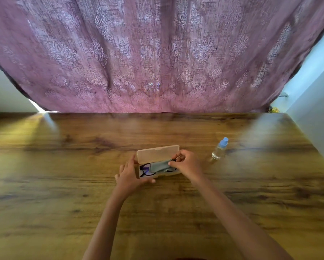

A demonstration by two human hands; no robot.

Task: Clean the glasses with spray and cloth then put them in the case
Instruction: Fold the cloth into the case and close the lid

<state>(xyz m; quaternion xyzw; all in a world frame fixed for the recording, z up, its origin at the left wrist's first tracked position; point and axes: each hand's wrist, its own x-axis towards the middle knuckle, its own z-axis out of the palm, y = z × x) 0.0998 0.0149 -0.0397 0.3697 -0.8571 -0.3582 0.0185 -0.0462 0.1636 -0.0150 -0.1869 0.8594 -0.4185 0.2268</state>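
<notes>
A translucent beige glasses case [157, 153] lies open on the wooden table [63, 166], its lid standing up at the back. Dark-framed glasses [145, 170] lie inside it, partly covered by a grey cloth [160, 166]. My left hand [128, 177] grips the left end of the case, thumb along its front. My right hand [185, 163] pinches the right edge of the cloth over the case. A small clear spray bottle [219, 149] with a blue cap stands to the right of the case.
A purple patterned curtain [157, 53] hangs behind the far table edge. Pale walls [317, 102] close in at the right and at the left. Bare wood stretches to both sides of the case and in front of it.
</notes>
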